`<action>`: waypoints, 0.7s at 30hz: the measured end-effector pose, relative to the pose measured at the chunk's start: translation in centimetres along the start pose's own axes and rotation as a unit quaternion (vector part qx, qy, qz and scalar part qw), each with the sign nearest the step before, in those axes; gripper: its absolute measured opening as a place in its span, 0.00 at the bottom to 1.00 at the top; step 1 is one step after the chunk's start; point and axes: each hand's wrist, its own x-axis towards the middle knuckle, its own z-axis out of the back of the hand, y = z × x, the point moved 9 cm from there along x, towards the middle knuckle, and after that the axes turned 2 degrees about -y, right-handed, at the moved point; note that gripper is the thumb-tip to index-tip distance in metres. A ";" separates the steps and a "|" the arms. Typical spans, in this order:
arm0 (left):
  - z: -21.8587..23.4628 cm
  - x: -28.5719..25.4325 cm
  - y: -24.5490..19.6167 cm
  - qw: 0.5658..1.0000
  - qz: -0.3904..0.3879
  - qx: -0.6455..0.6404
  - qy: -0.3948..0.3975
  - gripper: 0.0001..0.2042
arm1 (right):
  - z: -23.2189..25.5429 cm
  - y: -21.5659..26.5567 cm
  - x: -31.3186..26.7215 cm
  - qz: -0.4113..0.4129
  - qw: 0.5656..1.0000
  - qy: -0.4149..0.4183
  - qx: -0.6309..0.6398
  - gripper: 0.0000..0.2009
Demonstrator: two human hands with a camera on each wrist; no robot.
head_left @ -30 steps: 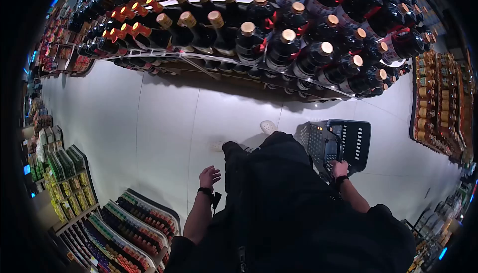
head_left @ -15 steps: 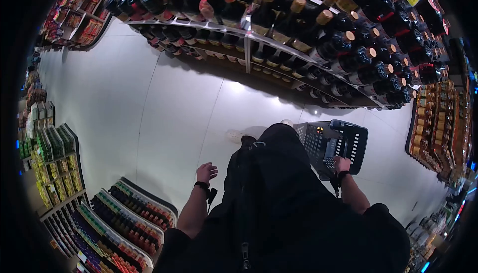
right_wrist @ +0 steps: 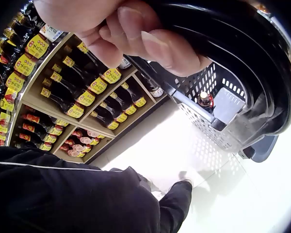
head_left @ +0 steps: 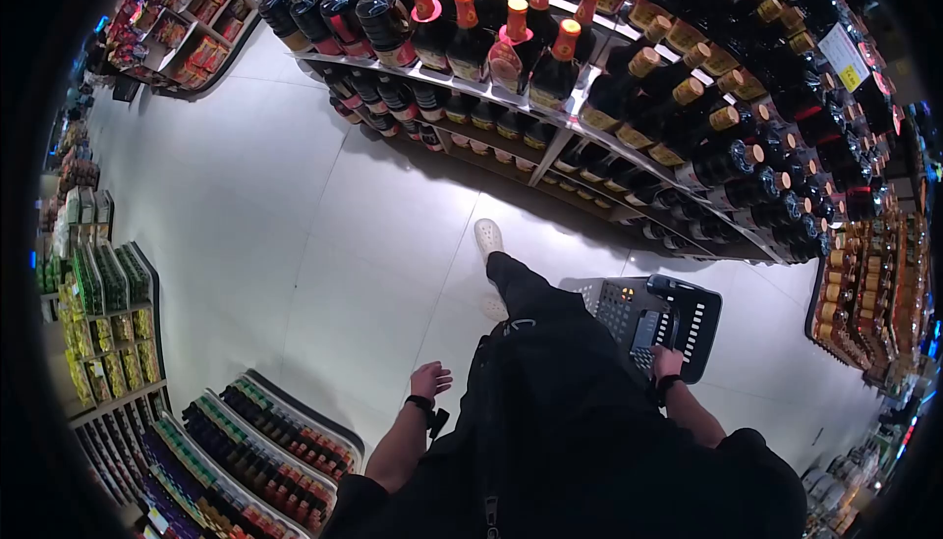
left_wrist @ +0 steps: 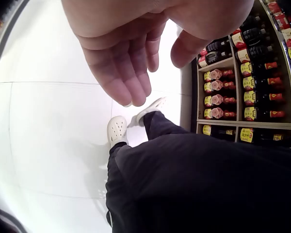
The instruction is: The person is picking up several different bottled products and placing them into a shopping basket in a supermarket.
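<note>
My right hand [head_left: 667,361] grips the black handle [right_wrist: 242,53] of a grey shopping basket [head_left: 609,295], fingers curled round it [right_wrist: 131,34]. The basket [right_wrist: 218,104] has perforated walls, and a small dark bottle [right_wrist: 205,99] stands inside. My left hand [head_left: 430,379] hangs at my side with relaxed fingers [left_wrist: 131,73] and holds nothing. Below it are my dark trousers [left_wrist: 199,179] and white clogs [left_wrist: 117,130] on the pale tiled floor.
Shelves of dark sauce bottles [head_left: 629,97] with tan and red caps run along the aisle ahead and to the right. A low shelf of bottles [head_left: 265,451] stands near my left hand. Pale floor [head_left: 295,234] stretches between them.
I have stepped forward along the aisle, one white clog now well ahead, and the bottle shelf has shifted in view. Both hands keep their poses; the basket comes along.
</note>
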 end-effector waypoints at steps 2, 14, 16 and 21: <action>0.0 0.5 -2.0 1.000 -0.007 0.019 0.017 0.15 | -2.1 0.9 -0.8 -0.008 1.000 -0.003 -0.004 0.09; 5.2 4.7 -25.7 0.997 -0.045 0.058 -0.025 0.16 | -12.0 8.5 -1.7 -0.039 0.995 -0.053 0.069 0.06; 5.0 5.2 -30.6 0.994 -0.069 0.078 -0.028 0.16 | -13.4 10.2 -1.8 -0.038 0.995 -0.054 0.079 0.06; 4.5 8.5 -40.0 0.993 -0.091 0.080 -0.014 0.15 | -18.0 13.3 -3.7 0.011 0.993 -0.038 0.113 0.07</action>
